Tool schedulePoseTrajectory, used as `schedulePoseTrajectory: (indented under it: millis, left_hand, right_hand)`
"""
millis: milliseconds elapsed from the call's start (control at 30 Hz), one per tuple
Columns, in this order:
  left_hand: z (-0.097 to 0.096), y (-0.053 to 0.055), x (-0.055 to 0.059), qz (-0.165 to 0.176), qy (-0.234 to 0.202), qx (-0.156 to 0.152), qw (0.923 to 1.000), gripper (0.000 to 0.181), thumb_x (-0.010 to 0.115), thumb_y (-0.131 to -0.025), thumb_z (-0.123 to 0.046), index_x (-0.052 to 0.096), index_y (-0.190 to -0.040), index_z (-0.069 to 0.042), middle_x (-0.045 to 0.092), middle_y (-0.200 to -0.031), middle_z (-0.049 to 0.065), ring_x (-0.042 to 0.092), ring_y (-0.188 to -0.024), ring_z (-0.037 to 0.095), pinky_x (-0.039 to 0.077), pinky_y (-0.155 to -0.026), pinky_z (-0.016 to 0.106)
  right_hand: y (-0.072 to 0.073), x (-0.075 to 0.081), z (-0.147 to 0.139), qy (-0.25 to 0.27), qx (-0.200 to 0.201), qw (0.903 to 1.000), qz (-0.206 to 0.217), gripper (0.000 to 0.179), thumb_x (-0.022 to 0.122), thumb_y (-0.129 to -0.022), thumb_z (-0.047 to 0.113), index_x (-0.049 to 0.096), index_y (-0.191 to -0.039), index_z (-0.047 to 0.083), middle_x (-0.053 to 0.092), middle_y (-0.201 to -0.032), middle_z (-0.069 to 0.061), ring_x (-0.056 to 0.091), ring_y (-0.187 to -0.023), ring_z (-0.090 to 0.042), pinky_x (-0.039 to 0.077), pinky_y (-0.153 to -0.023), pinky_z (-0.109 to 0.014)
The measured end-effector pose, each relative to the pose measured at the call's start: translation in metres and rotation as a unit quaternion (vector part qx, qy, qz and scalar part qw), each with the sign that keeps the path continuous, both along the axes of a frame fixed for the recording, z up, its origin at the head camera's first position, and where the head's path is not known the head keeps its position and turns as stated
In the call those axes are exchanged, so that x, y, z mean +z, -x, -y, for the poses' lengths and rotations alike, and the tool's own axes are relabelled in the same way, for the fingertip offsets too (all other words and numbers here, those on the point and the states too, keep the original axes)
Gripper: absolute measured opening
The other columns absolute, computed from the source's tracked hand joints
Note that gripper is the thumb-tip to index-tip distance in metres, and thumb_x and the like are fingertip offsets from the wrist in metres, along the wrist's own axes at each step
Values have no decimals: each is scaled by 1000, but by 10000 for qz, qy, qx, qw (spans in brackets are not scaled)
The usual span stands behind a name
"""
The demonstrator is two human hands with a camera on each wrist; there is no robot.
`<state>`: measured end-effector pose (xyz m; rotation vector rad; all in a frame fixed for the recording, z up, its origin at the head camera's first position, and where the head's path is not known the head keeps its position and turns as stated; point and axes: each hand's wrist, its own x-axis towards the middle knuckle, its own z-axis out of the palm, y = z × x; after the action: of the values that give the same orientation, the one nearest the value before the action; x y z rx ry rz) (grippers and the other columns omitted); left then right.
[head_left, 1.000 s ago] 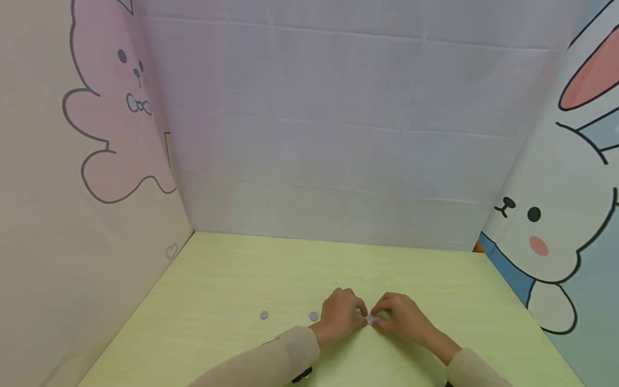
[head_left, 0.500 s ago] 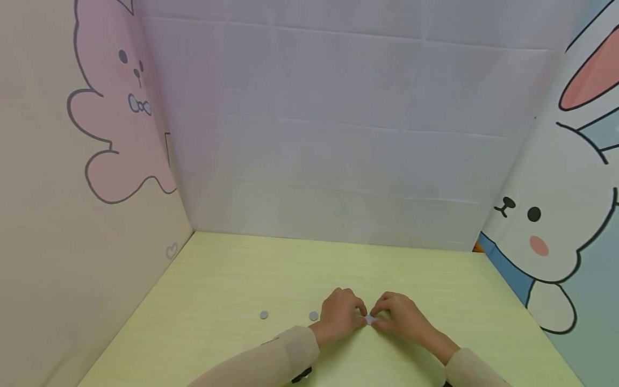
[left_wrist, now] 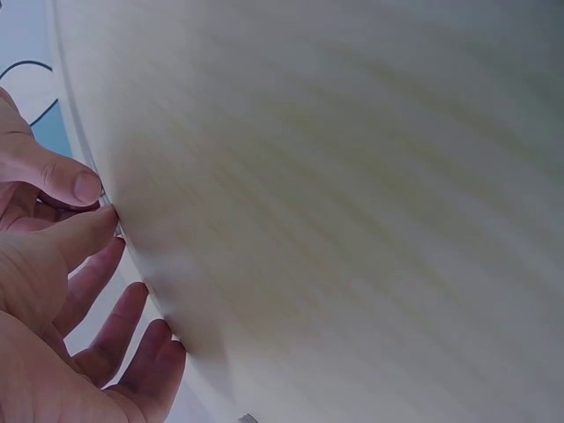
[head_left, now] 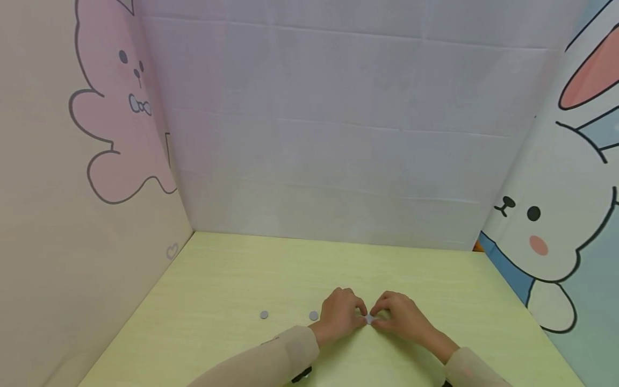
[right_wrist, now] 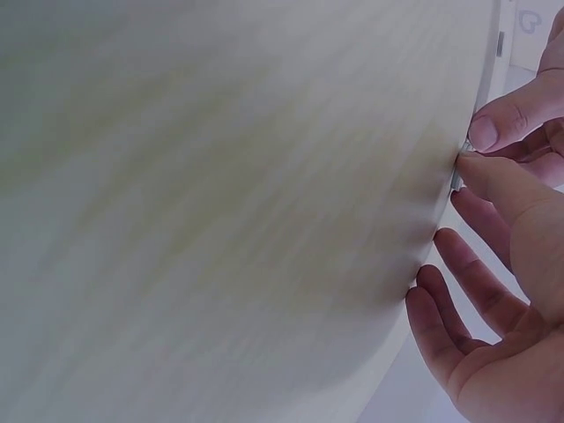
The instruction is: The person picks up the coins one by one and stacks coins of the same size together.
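Between my hands a small flat grey disc [head_left: 369, 319] lies on the pale yellow table. My left hand [head_left: 340, 316] pinches its left edge with thumb and index finger. From the other side, my right hand [head_left: 401, 318] pinches its right edge the same way. The right wrist view shows only a thin rim of the disc [right_wrist: 456, 180] by the thumb, and the remaining fingertips of the right hand [right_wrist: 507, 308] rest on the table. In the left wrist view, the left hand [left_wrist: 75, 326] also has its fingertips on the tabletop, and the disc is mostly hidden.
Two similar grey discs lie left of my hands, a nearer disc [head_left: 314, 315] beside the left wrist and a farther disc [head_left: 264, 314]. A white sheet [head_left: 329, 134] stands behind the table [head_left: 232, 269]. Panels with cartoon animals flank both sides.
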<state>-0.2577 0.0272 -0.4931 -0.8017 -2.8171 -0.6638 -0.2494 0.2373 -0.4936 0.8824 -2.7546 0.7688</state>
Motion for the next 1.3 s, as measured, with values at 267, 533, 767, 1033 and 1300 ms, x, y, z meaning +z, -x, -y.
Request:
schedulePoseTrajectory:
  millis: [267, 533, 767, 1033, 1300]
  left_hand:
    - [0, 1, -2, -52, 47, -3, 10000, 8, 92, -84, -30, 85, -86, -27, 64, -82, -8, 47, -75, 8, 37, -58, 20]
    - [0, 1, -1, -64, 93, 16, 9999, 8, 92, -84, -31, 85, -87, -28, 64, -82, -9, 47, -74, 8, 38, -58, 20]
    - [0, 0, -1, -15, 37, 20, 10000, 8, 92, -84, -30, 85, -86, -27, 63, -81, -8, 47, -75, 8, 37, -58, 20]
    - [2, -1, 1, 88, 3, -39, 10000, 8, 92, -84, -28, 85, -88, -25, 65, -83, -7, 47, -76, 8, 38, -60, 20]
    - [10, 0, 10, 89, -22, -199, 9998, 11, 91, -85, -22, 85, -94, -25, 74, -93, -6, 62, -86, 10, 50, -69, 25]
  right_hand:
    - [-1, 0, 0, 55, 48, 10000, -29, 7, 90, -86, 19, 84, -90, 19, 71, -95, 8, 66, -85, -12, 56, -74, -30]
    - [-1, 0, 0, 14, 16, 10000, -12, 8, 91, -86, 19, 84, -90, 20, 70, -94, 9, 65, -85, -12, 55, -74, -30]
    - [0, -1, 0, 27, -3, 10000, 3, 8, 90, -86, 18, 84, -91, 18, 71, -95, 8, 66, -85, -12, 56, -74, -29]
    - [-2, 1, 0, 40, 12, 9999, 102, 10, 90, -86, 17, 84, -94, 17, 71, -97, 6, 66, -85, -13, 55, -74, -29]
    - [-3, 8, -2, -8, 102, 9995, 305, 14, 89, -87, 15, 83, -100, 13, 74, -100, 3, 68, -88, -15, 57, -76, -30]
